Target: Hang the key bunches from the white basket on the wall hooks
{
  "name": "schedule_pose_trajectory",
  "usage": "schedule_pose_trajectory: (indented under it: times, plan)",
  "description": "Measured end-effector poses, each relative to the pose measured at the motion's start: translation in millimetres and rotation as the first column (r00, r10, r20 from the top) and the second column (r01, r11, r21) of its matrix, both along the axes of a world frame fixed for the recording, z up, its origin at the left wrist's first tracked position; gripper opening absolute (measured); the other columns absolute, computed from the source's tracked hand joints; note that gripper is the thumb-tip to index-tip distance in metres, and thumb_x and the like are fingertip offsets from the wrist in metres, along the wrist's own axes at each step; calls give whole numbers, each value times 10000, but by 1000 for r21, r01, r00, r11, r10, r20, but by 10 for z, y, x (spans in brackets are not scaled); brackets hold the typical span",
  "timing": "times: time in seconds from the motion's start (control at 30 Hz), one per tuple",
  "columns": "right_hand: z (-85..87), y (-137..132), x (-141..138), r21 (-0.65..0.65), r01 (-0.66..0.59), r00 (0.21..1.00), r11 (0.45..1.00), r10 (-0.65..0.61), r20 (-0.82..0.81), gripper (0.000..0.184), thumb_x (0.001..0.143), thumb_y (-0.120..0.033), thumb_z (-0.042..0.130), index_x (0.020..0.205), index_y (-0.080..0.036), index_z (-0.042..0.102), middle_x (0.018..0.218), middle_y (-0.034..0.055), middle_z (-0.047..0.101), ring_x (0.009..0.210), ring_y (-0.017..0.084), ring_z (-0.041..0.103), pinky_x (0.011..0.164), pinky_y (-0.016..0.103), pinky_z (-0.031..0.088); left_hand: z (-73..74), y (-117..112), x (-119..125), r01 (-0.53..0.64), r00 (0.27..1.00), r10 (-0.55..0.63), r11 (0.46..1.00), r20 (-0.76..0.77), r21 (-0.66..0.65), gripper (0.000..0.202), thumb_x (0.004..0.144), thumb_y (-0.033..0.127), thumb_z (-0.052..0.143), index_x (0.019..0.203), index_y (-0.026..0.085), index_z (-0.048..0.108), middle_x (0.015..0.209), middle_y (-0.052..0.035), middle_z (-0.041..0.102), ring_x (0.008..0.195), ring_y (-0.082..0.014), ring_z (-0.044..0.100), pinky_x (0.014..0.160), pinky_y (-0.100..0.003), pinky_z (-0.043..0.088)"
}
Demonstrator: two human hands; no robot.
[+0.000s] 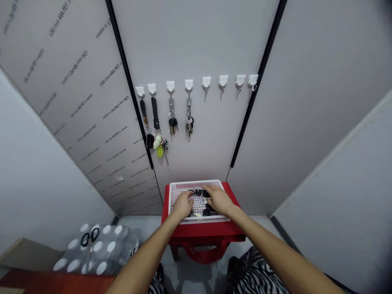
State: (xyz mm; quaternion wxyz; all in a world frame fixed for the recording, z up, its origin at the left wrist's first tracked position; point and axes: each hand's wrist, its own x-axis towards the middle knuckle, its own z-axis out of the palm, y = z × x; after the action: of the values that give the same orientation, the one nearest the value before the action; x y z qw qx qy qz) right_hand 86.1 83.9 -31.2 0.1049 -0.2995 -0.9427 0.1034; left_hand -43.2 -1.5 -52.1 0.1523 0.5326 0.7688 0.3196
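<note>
Both my hands reach into a white perforated tray [196,184] that sits on a red plastic stool [203,232]. My left hand [183,204] rests on the tray's left side, fingers curled down over dark keys [198,192]. My right hand [218,199] lies over the right side, its fingers touching the same dark bunch. What each hand grips is hidden under the fingers. On the wall above, a row of white hooks [206,82] runs left to right; the left ones carry key bunches [172,121], the right ones hang bare.
A shrink-wrapped pack of bottles [92,251] with black scissors [90,237] on top stands at lower left, beside a brown box edge [27,253]. Grey wall panels with black seams close in on both sides. My zebra-print trousers [254,273] show below.
</note>
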Motion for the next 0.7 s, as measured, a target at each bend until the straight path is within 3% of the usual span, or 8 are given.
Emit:
schedule_pose_trajectory:
  times: [0.1,0.2,0.4,0.57,0.7]
  plan:
    - [-37,-27,-62,19,-11,997,1000,10,73,411,601,-166,407,1004,-239,449,977,57,484,892,204,411,740,334,290,13,-6,4,-28,999,27,999,-25,-36,349,613,105,393,948,133,487,968,-59,513,921,-140,430,827,-232,295]
    - [-70,-32,-73,-3,-14,999,1000,14,29,307,591,-183,417,882,-200,514,876,61,514,831,189,428,698,297,308,24,-13,-7,-89,995,87,995,-46,-43,369,607,95,382,964,121,474,991,-66,493,934,-148,415,837,-237,284]
    - [-78,-22,-58,-221,-75,991,972,49,-121,152,576,-152,407,660,-165,533,646,10,548,615,107,463,577,203,333,1,10,-15,-29,992,23,999,-125,-43,384,612,107,376,985,137,463,1018,-59,466,953,-148,387,851,-236,262]
    - [86,42,-60,-298,-31,971,954,-42,-236,197,625,-157,349,696,-146,532,589,6,547,536,93,466,535,199,350,-6,5,-5,4,979,-21,996,-203,-85,347,622,114,365,940,141,500,924,-69,505,896,-164,420,811,-247,292]
    - [240,126,100,-197,67,931,978,-132,-340,229,650,-213,359,787,-145,530,737,37,567,692,122,495,663,238,363,27,-14,13,64,982,-73,996,-175,-59,308,647,167,367,921,154,505,880,-59,520,852,-156,439,771,-246,320]
